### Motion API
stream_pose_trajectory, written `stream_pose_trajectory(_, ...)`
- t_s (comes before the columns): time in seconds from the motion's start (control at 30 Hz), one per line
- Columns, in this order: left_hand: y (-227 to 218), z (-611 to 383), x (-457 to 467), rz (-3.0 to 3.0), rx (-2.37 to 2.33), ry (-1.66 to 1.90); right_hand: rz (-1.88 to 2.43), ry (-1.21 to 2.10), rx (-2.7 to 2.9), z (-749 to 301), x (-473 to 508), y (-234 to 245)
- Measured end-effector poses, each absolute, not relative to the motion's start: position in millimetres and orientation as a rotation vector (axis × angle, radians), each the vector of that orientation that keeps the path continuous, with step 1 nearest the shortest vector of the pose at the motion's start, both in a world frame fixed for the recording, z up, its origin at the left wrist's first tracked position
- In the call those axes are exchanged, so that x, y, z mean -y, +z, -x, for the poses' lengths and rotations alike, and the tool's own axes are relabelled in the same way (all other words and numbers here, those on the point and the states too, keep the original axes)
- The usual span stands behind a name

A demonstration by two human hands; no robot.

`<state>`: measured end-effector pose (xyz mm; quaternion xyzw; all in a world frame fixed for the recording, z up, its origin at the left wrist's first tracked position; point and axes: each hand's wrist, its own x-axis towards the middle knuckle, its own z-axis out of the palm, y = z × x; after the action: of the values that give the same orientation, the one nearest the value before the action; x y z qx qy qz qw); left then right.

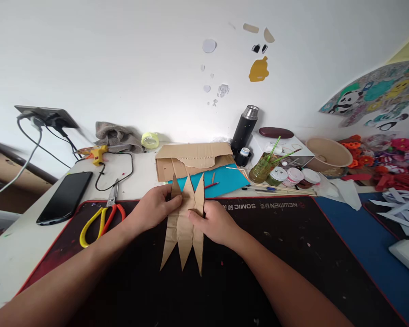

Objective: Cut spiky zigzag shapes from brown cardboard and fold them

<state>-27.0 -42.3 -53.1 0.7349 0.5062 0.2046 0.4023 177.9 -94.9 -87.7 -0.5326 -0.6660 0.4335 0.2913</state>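
Note:
Between my two hands is a piece of brown cardboard (185,225), cut to sharp points at its top and bottom and creased lengthwise. It is held above the black desk mat (259,281). My left hand (157,206) grips its left side, thumb on the front face. On the right edge, my right hand (218,222) pinches it, thumb also in front; the fingers behind the cardboard are hidden. Scissors (112,204) with one yellow and one red handle lie on the mat's left edge, near my left forearm.
Behind are a cardboard box piece (197,152), blue sheet (230,179) and black thermos (245,129). Paint jars (295,176) and a brush jar (260,170) stand right. A phone (66,197) and yellow glue gun (97,155) with looping cord lie left. Paper strips (400,213) pile far right.

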Motion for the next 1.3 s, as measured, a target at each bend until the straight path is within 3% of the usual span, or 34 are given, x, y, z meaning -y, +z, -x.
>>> stream_pose_trajectory(0.23, -66, 16, 54, -2.096, -1.552, 0.607, 1.555, 1.024, 1.818, -171, 96, -89)
stream_pose_trajectory(0.5, -59, 18, 51, -1.639, -1.223, 0.582, 1.295, 1.184, 1.562, -181, 92, -88)
stream_pose_trajectory(1.3, -56, 25, 49, -1.543, -1.004, 0.439, 1.348, 1.189, 1.55, -184, 91, -83)
